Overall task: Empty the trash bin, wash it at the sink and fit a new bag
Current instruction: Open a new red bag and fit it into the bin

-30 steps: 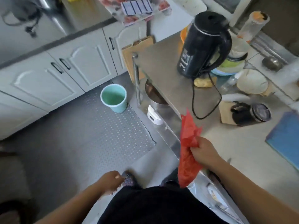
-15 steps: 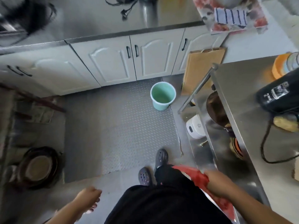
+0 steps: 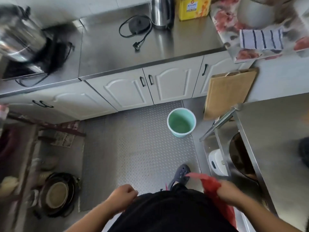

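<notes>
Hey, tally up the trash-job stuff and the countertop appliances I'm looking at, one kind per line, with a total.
Green trash bin: 1
Red plastic bag, held in the right hand: 1
Steel electric kettle: 1
Kettle base with cord: 1
Total: 4

Setting: home kitchen | steel bench (image 3: 150, 52) carried a kettle (image 3: 161, 13) | white cabinets (image 3: 145, 89) below | stove pot (image 3: 18, 39) at left

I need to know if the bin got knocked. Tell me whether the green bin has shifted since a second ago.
No. The green bin stands on the tread-plate mat beside the brown paper bag, as before; only the camera view turned.
</notes>
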A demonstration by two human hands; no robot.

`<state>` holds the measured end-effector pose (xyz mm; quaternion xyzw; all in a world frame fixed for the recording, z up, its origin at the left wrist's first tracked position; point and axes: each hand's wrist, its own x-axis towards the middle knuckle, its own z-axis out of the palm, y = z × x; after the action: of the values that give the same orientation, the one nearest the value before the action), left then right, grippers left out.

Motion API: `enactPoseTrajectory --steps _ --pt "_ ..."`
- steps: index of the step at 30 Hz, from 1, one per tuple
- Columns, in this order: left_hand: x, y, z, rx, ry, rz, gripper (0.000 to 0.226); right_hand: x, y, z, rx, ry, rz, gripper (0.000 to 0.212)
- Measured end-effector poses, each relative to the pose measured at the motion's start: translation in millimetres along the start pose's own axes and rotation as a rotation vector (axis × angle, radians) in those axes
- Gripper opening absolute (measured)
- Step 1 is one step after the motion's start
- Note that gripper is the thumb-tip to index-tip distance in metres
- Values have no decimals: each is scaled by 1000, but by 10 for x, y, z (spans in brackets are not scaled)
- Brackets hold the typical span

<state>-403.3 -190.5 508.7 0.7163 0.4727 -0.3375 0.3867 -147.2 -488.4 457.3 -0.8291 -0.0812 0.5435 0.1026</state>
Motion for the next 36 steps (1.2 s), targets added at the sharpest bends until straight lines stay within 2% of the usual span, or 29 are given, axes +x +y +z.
enactPoseTrajectory --steps 5,10,15,21,24,26,28,30,33,36 --pt "321 648 -327 -18 3 43 23 244 -535 -613 63 55 -59 19" --pt "643 923 -495 -88 -26 6 23 354 -961 -974 210 106 -112 17" --pt "979 1125 -700 -81 -102 -9 27 550 -1339 -1166 248 118 -132 12" --pt "1291 1807 -1284 -287 -292 103 24 669 -2024 -1398 212 216 -155 16" --pt "1312 2376 -1639 -499 -524 146 47 670 -2466 -1501 124 324 -179 9" --pt "1314 2757 -1839 -603 -656 162 71 668 -2774 -1556 93 367 -213 15" --pt "1347 3063 -1971 -714 -714 162 75 640 -3049 -1587 102 377 -274 23" --pt "1374 3304 -2079 -854 -664 138 57 614 -3272 -1617 101 369 -347 29" --pt "1450 3495 -2219 -1018 -415 83 10 585 -3486 -1701 134 317 -468 41" --pt "1572 3531 -2390 -1036 -229 26 13 583 -3519 -1845 237 189 -548 51"
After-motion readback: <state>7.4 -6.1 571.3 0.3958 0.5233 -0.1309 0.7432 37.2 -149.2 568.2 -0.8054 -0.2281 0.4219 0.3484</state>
